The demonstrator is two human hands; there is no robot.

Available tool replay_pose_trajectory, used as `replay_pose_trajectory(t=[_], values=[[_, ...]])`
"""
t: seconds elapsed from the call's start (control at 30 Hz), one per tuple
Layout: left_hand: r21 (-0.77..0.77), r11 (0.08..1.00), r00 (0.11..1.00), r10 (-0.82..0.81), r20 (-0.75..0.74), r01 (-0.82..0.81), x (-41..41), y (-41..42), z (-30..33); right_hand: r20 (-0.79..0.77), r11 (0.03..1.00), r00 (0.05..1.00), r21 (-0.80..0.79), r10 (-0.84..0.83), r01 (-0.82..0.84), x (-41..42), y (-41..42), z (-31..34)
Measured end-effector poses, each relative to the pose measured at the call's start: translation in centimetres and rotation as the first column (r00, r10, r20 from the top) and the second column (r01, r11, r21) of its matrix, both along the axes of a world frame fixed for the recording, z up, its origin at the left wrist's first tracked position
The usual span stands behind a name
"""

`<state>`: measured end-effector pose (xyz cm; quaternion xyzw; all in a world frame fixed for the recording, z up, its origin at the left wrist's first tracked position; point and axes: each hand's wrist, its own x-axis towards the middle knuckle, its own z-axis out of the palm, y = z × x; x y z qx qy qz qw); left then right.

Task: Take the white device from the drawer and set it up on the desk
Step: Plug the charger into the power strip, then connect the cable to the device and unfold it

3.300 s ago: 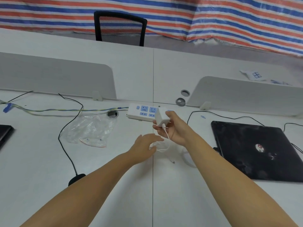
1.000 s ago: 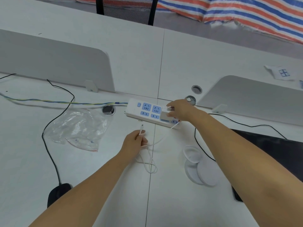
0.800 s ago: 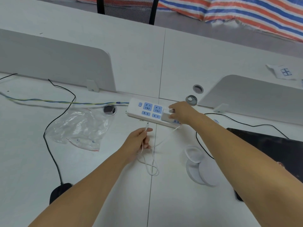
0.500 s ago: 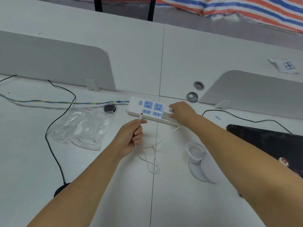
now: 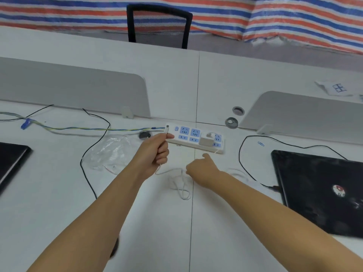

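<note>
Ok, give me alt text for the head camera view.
A white charger sits plugged into a white power strip on a white desk, while the left hand holds up the free end of its white cable. The right hand hovers empty near the cable's loops; a closed black laptop lies to the right.

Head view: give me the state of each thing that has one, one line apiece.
white charger: plugged into the power strip, no hand on it.
white cable: loose loops on the desk, plug end raised.
left hand: shut on the cable's plug end.
right hand: holding nothing that shows, near the cable loops.
laptop: lid closed.
plastic bag: lying crumpled.
</note>
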<state>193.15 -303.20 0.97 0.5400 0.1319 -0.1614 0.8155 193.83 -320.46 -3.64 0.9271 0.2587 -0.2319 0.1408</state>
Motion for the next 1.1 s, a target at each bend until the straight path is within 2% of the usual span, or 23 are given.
replay_pose_trajectory(t=[0.1,0.27,0.37,0.47,0.57,0.63,0.7,0.77,0.83,0.9,0.97,1.03,1.1], values=[[0.013,0.995,0.991,0.096,0.099,-0.097,0.4,1.9,3.4,0.057,0.999,0.998,0.003,0.038,-0.039,-1.7,-2.2,-0.8],[-0.115,0.975,0.918,0.216,0.331,-0.188,1.7,3.9,11.5,0.077,0.998,0.996,-0.039,0.053,-0.05,-3.6,-3.7,-2.5],[-0.145,0.978,0.842,0.206,0.498,-0.153,1.3,3.5,16.6,0.096,0.997,0.993,-0.057,0.065,-0.059,-4.3,-3.8,-3.6],[-0.182,0.98,0.713,0.186,0.676,-0.083,0.6,4.1,21.0,0.104,0.995,0.992,-0.085,0.065,-0.056,-4.3,-3.6,-3.8],[-0.306,0.952,0.657,0.219,0.722,0.02,0.5,5.1,23.7,0.099,0.995,0.994,-0.094,0.054,-0.044,-4.1,-3.2,-3.8],[-0.261,0.965,0.662,0.174,0.729,0.033,0.7,5.6,24.3,0.087,0.993,0.995,-0.112,0.048,-0.038,-4.0,-3.1,-3.8],[-0.089,0.996,0.656,0.056,0.753,0.018,0.9,5.6,24.3,0.075,0.991,0.996,-0.128,0.05,-0.04,-4.1,-3.0,-3.8],[0.066,0.998,0.703,-0.038,0.71,-0.014,0.9,4.5,23.4,0.077,0.993,0.996,-0.107,0.05,-0.042,-4.2,-2.9,-3.7],[0.17,0.985,0.825,-0.101,0.557,0.006,0.4,2.2,20.8,0.098,0.998,0.995,-0.05,0.036,-0.032,-4.5,-2.9,-3.5],[0.24,0.965,0.889,-0.203,0.411,0.11,-0.5,-0.5,16.6,0.096,0.999,0.995,0.043,0.01,-0.014,-4.8,-3.0,-3.5],[0.215,0.942,0.903,-0.314,0.294,0.257,-1.6,-2.3,12.8,0.087,0.982,0.996,0.191,-0.028,0.011,-5.3,-3.0,-3.3],[0.178,0.914,0.893,-0.397,0.212,0.364,-2.4,-3.3,10.3,0.057,0.911,0.99,0.402,-0.13,0.096,-6.0,-3.1,-2.2],[0.151,0.888,0.872,-0.457,0.174,0.435,-2.9,-3.9,8.8,-0.024,0.713,0.952,0.657,-0.305,0.245,-6.6,-3.1,-0.3]])
